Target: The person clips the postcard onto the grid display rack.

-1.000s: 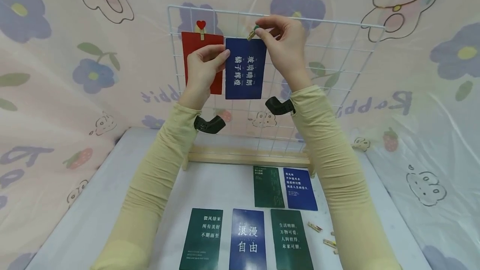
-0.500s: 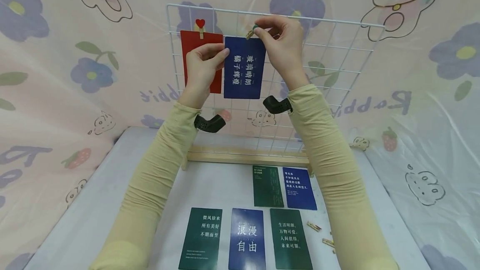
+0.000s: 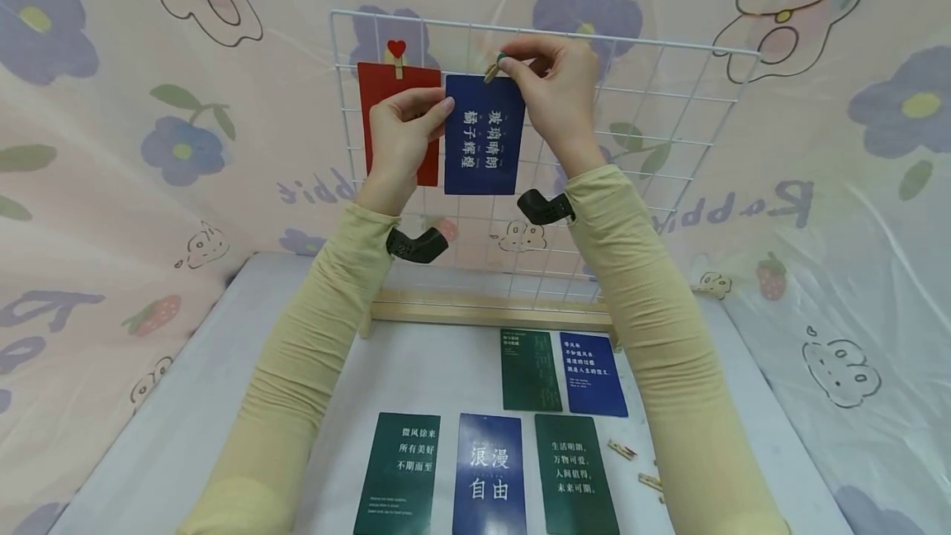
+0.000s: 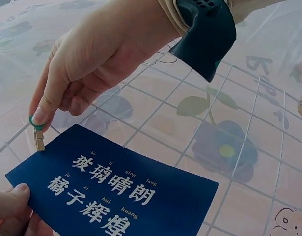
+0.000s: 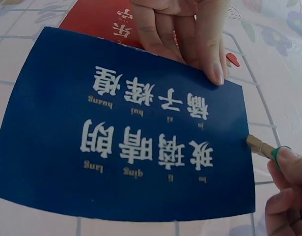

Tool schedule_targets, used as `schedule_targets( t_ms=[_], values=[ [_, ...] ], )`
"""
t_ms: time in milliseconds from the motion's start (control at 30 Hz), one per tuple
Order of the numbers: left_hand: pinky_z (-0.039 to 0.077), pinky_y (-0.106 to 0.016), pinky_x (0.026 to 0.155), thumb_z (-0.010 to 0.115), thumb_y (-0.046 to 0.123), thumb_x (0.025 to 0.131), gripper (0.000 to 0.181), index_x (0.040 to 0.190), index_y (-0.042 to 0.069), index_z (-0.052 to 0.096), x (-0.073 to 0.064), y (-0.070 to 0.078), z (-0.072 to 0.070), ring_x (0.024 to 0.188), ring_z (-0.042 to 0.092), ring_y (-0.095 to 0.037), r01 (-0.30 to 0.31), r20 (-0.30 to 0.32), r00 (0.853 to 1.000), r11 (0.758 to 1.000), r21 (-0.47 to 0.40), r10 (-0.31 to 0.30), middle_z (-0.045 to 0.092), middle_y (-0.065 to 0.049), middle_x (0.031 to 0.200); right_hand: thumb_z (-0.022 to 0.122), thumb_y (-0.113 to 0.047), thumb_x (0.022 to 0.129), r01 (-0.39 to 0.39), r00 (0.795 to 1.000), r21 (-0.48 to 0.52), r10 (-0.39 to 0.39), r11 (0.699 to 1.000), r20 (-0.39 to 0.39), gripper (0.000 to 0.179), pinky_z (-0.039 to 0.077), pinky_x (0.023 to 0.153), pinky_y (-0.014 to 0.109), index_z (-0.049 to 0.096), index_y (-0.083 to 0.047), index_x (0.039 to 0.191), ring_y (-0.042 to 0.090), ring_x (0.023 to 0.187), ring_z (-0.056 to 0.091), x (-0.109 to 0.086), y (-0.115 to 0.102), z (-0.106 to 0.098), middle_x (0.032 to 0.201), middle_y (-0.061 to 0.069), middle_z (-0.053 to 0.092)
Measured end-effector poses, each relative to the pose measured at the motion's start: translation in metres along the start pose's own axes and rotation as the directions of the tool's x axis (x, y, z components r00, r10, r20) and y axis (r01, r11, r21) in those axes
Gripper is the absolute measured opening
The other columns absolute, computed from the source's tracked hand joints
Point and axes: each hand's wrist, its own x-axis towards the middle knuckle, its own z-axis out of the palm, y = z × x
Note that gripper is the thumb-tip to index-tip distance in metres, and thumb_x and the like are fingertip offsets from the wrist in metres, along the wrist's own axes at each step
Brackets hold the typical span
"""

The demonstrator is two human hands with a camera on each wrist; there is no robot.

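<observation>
Clipping step in hand, by the look of it: blue card (image 3: pixel 483 137) upright against the wire grid (image 3: pixel 669 44), upper centre of the head frame, just right of the red card (image 3: pixel 379 82) under its heart clip (image 3: pixel 397 49). Left hand (image 3: pixel 404 134) pinches the blue card's left edge; right hand (image 3: pixel 560 97) pinches a green-topped clothespin (image 3: pixel 492 70), tip at the card's top edge — can't tell if it bites card or wire. Next move probably calls for seating it over both — left hand steadying — then letting go.
</observation>
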Motion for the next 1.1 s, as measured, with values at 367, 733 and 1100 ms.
schedule_targets(
  t_ms=[367, 733, 1100],
  values=[
    [0.054, -0.027, 0.080, 0.071, 0.007, 0.084, 0.018, 0.102, 0.004, 0.073, 0.000, 0.001, 0.003, 0.085, 0.063, -0.019, -0.033, -0.007, 0.999, 0.999, -0.022, 0.033, 0.067, -0.009, 0.096, 0.072, -0.012, 0.087, 0.013, 1.000, -0.064, -0.013, 0.998, 0.010, 0.012, 0.043, 0.058, 0.020, 0.076, -0.004, 0.096, 0.012, 0.062, 0.058, 0.001, -0.008, 0.005, 0.090, 0.003, 0.072],
    [0.054, -0.027, 0.080, 0.071, 0.007, 0.085, 0.020, 0.105, 0.003, 0.073, -0.002, 0.001, 0.004, 0.084, 0.062, -0.018, -0.040, -0.018, 0.999, 0.998, 0.038, 0.041, 0.068, -0.009, 0.096, 0.073, -0.011, 0.086, -0.008, 1.000, -0.086, 0.007, 0.996, -0.014, 0.011, 0.042, 0.057, 0.019, 0.076, -0.004, 0.094, 0.009, 0.060, 0.057, 0.001, -0.006, 0.005, 0.087, 0.003, 0.072],
    [0.054, -0.026, 0.078, 0.072, 0.009, 0.084, 0.020, 0.103, 0.003, 0.073, -0.001, 0.000, 0.006, 0.082, 0.061, -0.017, -0.046, -0.039, 0.998, 0.997, 0.057, 0.049, 0.067, -0.007, 0.093, 0.070, -0.013, 0.089, 0.029, 0.999, -0.219, -0.020, 0.975, 0.047, 0.011, 0.041, 0.058, 0.018, 0.076, -0.006, 0.095, 0.007, 0.060, 0.052, 0.004, -0.012, 0.006, 0.089, 0.004, 0.072]
  ],
)
